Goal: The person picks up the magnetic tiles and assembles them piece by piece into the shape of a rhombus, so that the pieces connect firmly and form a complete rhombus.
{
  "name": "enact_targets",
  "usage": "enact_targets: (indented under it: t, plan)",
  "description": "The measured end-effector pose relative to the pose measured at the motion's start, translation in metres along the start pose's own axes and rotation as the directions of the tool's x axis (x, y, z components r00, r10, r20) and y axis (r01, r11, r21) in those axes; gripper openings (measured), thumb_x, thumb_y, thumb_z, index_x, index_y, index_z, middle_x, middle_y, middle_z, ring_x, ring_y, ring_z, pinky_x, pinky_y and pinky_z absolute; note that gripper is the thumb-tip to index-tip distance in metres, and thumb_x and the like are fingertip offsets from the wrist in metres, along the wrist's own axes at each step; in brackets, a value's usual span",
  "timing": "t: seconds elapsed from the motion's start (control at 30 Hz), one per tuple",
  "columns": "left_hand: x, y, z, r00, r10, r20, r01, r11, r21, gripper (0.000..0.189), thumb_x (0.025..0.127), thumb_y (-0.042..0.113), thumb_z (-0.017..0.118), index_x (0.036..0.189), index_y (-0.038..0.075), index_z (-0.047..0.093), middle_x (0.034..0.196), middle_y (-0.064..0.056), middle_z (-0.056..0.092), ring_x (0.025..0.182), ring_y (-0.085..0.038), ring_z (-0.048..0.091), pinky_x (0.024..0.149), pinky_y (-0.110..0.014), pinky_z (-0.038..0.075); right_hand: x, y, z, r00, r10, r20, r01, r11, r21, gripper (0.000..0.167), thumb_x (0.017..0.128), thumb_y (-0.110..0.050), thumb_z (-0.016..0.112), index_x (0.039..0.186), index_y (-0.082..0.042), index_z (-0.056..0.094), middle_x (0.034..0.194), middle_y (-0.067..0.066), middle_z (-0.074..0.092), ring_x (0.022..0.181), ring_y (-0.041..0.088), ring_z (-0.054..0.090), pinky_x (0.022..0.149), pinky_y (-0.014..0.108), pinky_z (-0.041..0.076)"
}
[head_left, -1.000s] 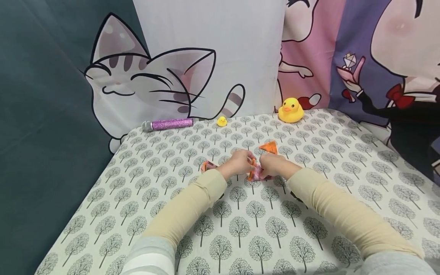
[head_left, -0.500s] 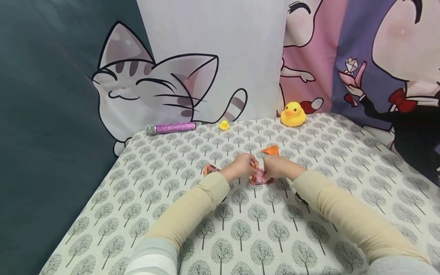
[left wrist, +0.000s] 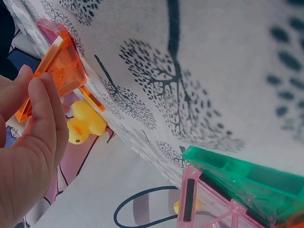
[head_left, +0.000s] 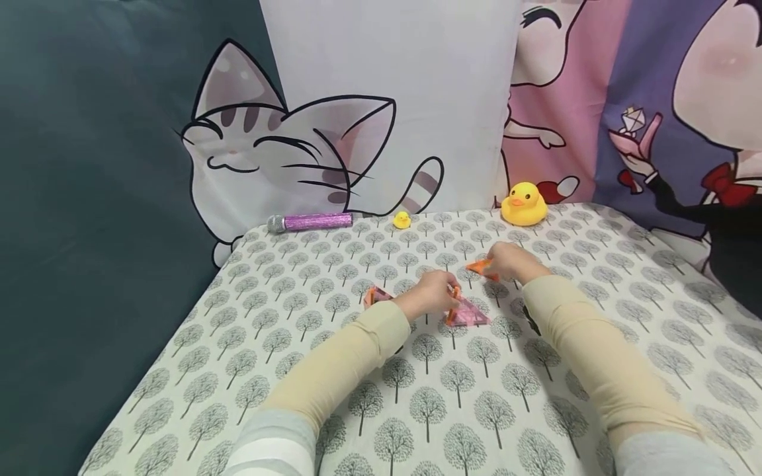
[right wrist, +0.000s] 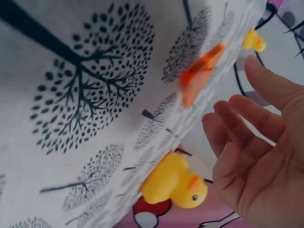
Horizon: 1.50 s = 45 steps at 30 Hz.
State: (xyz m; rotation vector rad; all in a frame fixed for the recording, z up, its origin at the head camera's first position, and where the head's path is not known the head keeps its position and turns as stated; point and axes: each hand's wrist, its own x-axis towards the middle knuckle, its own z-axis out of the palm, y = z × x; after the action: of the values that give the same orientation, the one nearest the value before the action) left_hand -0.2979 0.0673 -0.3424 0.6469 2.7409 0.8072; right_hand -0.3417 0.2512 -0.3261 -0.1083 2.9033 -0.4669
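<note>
In the head view my left hand [head_left: 436,293] pinches an upright orange magnetic tile [head_left: 455,293], beside a pink triangular magnetic tile [head_left: 469,313] lying on the cloth. The left wrist view shows thumb and fingertips on the rim of that see-through orange tile [left wrist: 67,69]. My right hand [head_left: 513,262] is over the right end of a loose orange triangular tile [head_left: 479,267]. Seen from the right wrist, the fingers are spread and bent loosely, with a visible gap between the hand [right wrist: 259,147] and the orange triangle [right wrist: 199,76].
A pink-and-orange tile piece [head_left: 376,296] lies left of my left wrist; green [left wrist: 247,173] and pink tiles [left wrist: 213,202] show close to the left wrist camera. Along the back edge are a purple microphone [head_left: 315,221], a small duck [head_left: 401,220] and a large yellow duck [head_left: 524,204].
My right hand has left the pink triangle and moved away and to the right, to the loose orange triangle. My left hand keeps its pinch on the upright orange tile. The head view has shifted slightly.
</note>
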Motion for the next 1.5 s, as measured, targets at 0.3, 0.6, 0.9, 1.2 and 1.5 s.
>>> enact_targets:
  t: [0.3, 0.6, 0.9, 1.2, 1.5]
  plan:
    - [0.002, 0.003, 0.001, 1.000, -0.009, -0.005, 0.009, 1.000, 0.023, 0.027, 0.071, 0.010, 0.071, 0.095, 0.010, 0.060, 0.069, 0.003, 0.054, 0.057, -0.008, 0.051, 0.049, -0.015, 0.043, 0.021, 0.002, 0.010, 0.998, -0.046, 0.046, 0.051, 0.991, -0.124, 0.039, 0.082, -0.024, 0.058, 0.110, 0.004, 0.054, 0.105, 0.022, 0.052, 0.091, 0.032, 0.050, 0.079, 0.046, 0.040]
    - [0.003, 0.003, 0.008, 0.999, -0.042, 0.001, 0.042, 0.999, 0.008, 0.032, 0.070, 0.009, 0.071, 0.100, 0.010, 0.059, 0.069, 0.004, 0.053, 0.058, -0.008, 0.051, 0.050, -0.015, 0.043, 0.023, 0.010, 0.009, 0.993, -0.004, 0.121, 0.017, 0.994, -0.105, 0.023, 0.082, -0.022, 0.058, 0.086, 0.001, 0.059, 0.076, 0.011, 0.055, 0.066, 0.021, 0.048, 0.057, 0.030, 0.041]
    - [0.002, 0.004, 0.006, 1.000, -0.008, 0.003, 0.007, 1.000, 0.028, 0.031, 0.071, 0.010, 0.071, 0.099, 0.009, 0.059, 0.069, 0.004, 0.053, 0.058, -0.008, 0.050, 0.050, -0.016, 0.043, 0.018, 0.008, 0.008, 0.994, 0.003, 0.113, 0.005, 0.997, -0.071, 0.026, 0.074, -0.025, 0.068, 0.064, -0.002, 0.062, 0.069, 0.010, 0.053, 0.061, 0.020, 0.046, 0.054, 0.028, 0.038]
    - [0.001, 0.002, 0.001, 1.000, -0.010, -0.012, 0.010, 1.000, 0.006, 0.028, 0.070, 0.009, 0.072, 0.095, 0.008, 0.059, 0.069, 0.003, 0.053, 0.060, -0.009, 0.050, 0.051, -0.016, 0.042, 0.004, 0.002, 0.004, 0.988, -0.150, 0.044, 0.156, 0.958, -0.241, 0.019, 0.072, -0.024, 0.070, 0.078, -0.009, 0.061, 0.082, 0.010, 0.051, 0.079, 0.026, 0.045, 0.058, 0.039, 0.042]
    - [0.001, 0.001, 0.000, 1.000, 0.007, -0.015, -0.007, 1.000, 0.021, 0.033, 0.070, 0.010, 0.072, 0.100, 0.008, 0.059, 0.077, 0.003, 0.056, 0.062, -0.008, 0.051, 0.056, -0.016, 0.042, -0.020, -0.001, 0.004, 0.962, -0.262, 0.079, 0.272, 0.947, -0.172, 0.020, 0.071, -0.027, 0.070, 0.079, -0.010, 0.063, 0.078, 0.002, 0.058, 0.071, 0.020, 0.052, 0.060, 0.037, 0.043]
